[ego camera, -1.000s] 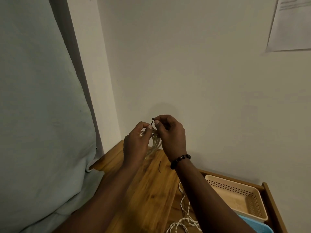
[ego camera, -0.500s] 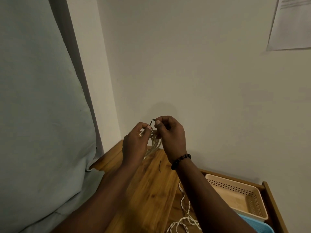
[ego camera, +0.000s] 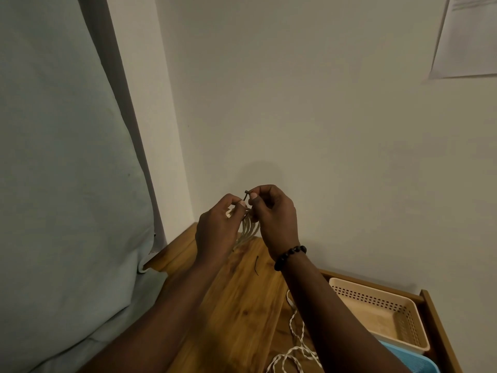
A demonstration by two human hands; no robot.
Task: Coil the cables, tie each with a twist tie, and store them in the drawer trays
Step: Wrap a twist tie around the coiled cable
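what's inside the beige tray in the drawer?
The beige tray shows only a bare floor where visible; no cable in it. The right forearm covers its near-left corner, so that part is unknown.

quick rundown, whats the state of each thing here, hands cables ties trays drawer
left hand: grips the coiled cable
right hand: pinches the twist tie
coiled cable: bunched in loops, held above the wooden top
twist tie: at the top of the coil, one end sticking up
spare tie: lying loose on the wooden top
twisted cable: uncoiled, loose
beige tray: in the drawer, nothing visible inside
blue tray: mostly out of view
drawer: open
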